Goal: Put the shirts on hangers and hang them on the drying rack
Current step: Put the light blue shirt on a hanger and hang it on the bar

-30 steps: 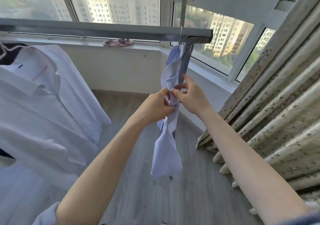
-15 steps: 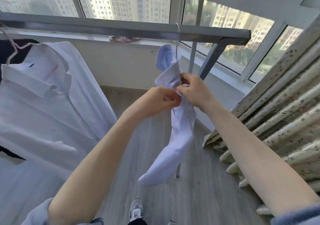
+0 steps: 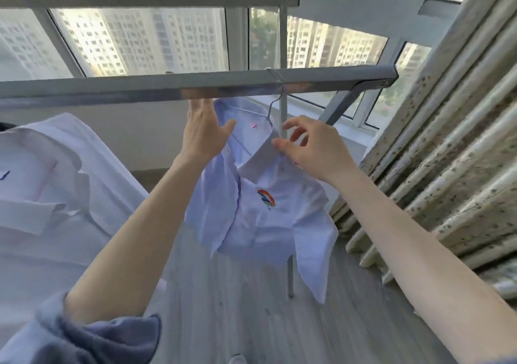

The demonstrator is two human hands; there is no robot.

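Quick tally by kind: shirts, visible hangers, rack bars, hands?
Shirts: 2, a pale blue collared shirt with a coloured chest logo and a white collared shirt
Thin metal wire hanger: 1
Grey metal rack bars: 2, near, far
Hands: 2, left hand, right hand
Total: 7

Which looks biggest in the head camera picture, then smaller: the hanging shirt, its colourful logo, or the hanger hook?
1. Shirt: by far the biggest.
2. Hanger hook: a thin loop over the rack bar.
3. Logo: slightly smaller than the hook, though close.
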